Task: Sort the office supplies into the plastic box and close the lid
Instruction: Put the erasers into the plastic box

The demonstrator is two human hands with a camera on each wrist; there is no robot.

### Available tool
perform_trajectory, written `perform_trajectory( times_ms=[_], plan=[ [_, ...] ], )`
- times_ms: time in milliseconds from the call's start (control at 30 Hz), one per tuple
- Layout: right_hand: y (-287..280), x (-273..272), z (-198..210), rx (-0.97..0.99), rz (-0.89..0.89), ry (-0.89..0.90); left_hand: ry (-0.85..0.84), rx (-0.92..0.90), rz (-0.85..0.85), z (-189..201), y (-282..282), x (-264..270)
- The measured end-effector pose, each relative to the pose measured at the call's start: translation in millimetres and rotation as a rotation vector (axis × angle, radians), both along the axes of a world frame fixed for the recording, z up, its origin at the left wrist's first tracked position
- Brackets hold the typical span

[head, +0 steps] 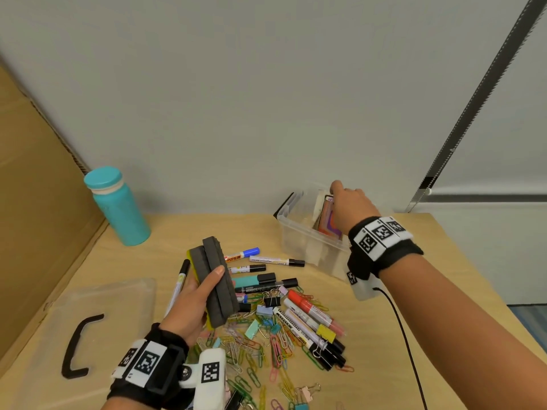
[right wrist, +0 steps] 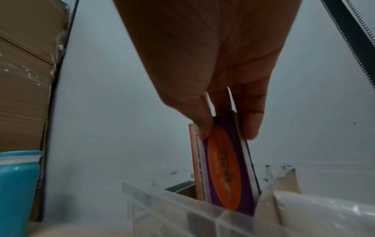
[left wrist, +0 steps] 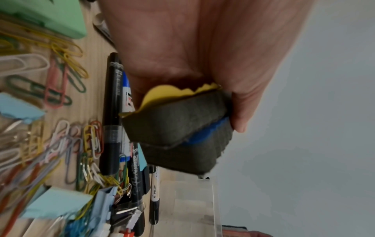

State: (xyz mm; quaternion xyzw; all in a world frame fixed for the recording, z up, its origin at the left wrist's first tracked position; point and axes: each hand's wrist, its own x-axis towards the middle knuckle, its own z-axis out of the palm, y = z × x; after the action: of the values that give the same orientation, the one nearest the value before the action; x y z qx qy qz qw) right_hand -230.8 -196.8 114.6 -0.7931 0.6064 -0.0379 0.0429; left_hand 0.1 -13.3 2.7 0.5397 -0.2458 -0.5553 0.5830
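The right hand [head: 352, 208] pinches the top edge of a purple-and-orange card pack [right wrist: 225, 168], thumb on one face and fingers [right wrist: 251, 125] on the other, and holds it upright with its long axis near vertical. Directly below this grip, the lower end of the pack is already inside the plastic box [head: 310, 247], between the box wall and a pale bag [right wrist: 284, 192] on the side away from the thumb. The coming move is judged to be a straight descent along that axis, then release. Nearer the person and to the left of this grip, the left hand [head: 195, 303] is clenched around two grey felt erasers [head: 216, 279] stacked face to face, one yellow-backed, their long axis pointing away from the person. The box lies beyond these erasers and to their right, so the left hand must travel forward-right to deposit them. Below the left grip, markers [head: 310, 318], paper clips [head: 266, 350] and binder clips [head: 270, 300] lie loose on the table [head: 429, 291]. The lid [head: 88, 315] lies flat to the left of that hand, well apart from the box; a teal bottle [head: 118, 205] stands beyond it.
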Motion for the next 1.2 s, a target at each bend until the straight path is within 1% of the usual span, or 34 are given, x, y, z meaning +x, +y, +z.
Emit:
perform_trajectory(
  times_ms=[233, 300, 400, 433, 500, 567, 633, 700, 767, 833, 900, 933, 967, 1067, 1100, 1133, 1200],
  plan=[
    [-44.1, 11.8, -10.3, 0.289, -0.180, 0.045, -0.011, 0.009, -0.029, -6.3, -0.3, 5.9],
    [-51.3, 10.4, -14.8, 0.337, -0.166, 0.106, -0.009, 0.023, -0.045, -6.5, -0.3, 5.0],
    [-44.9, 9.7, -10.4, 0.383, -0.053, 0.258, -0.005, 0.035, -0.052, -4.3, -0.5, 0.6],
    [-38.4, 10.4, -6.3, 0.396, -0.039, 0.301, -0.003, 0.034, -0.053, -3.3, -0.9, -1.0],
    [-33.3, 7.0, -7.2, 0.397, -0.033, 0.337, 0.006, 0.029, -0.064, 0.1, -1.2, -4.3],
    [-32.1, 4.4, -9.3, 0.394, -0.056, 0.334, 0.005, 0.016, -0.067, 2.4, -1.4, -6.4],
    [-31.1, 4.3, -7.6, 0.372, -0.058, 0.232, -0.014, 0.010, -0.066, 2.9, -1.4, -7.9],
    [-30.3, 5.9, -6.6, 0.293, -0.070, 0.020, -0.028, 0.002, -0.067, 2.6, -2.1, -8.3],
    [-25.2, 3.9, -7.7, 0.196, -0.050, -0.239, -0.051, -0.001, -0.080, 3.1, -3.8, -9.4],
    [-4.6, 1.7, -4.5, 0.147, 0.069, -0.435, -0.133, -0.010, -0.108, 7.2, -5.8, -13.8],
    [17.5, 3.8, -4.0, 0.180, 0.195, -0.546, -0.254, -0.042, -0.123, 12.7, -9.7, -21.6],
    [28.0, 7.4, -4.0, 0.254, 0.237, -0.573, -0.299, -0.062, -0.124, 15.0, -11.8, -26.2],
    [37.8, 11.9, -3.5, 0.373, 0.266, -0.604, -0.335, -0.086, -0.122, 17.5, -14.3, -30.7],
    [59.2, 25.5, -5.8, 0.840, 0.289, -0.725, -0.440, -0.166, -0.105, 25.2, -19.7, -42.7],
    [64.6, 28.6, -5.8, 0.947, 0.293, -0.778, -0.475, -0.184, -0.097, 26.4, -21.3, -44.8],
    [67.7, 30.6, -6.6, 1.004, 0.297, -0.832, -0.507, -0.200, -0.089, 27.7, -22.5, -45.8],
    [67.5, 30.0, -6.5, 1.025, 0.294, -0.918, -0.539, -0.229, -0.075, 29.4, -23.6, -44.8]
  ],
)
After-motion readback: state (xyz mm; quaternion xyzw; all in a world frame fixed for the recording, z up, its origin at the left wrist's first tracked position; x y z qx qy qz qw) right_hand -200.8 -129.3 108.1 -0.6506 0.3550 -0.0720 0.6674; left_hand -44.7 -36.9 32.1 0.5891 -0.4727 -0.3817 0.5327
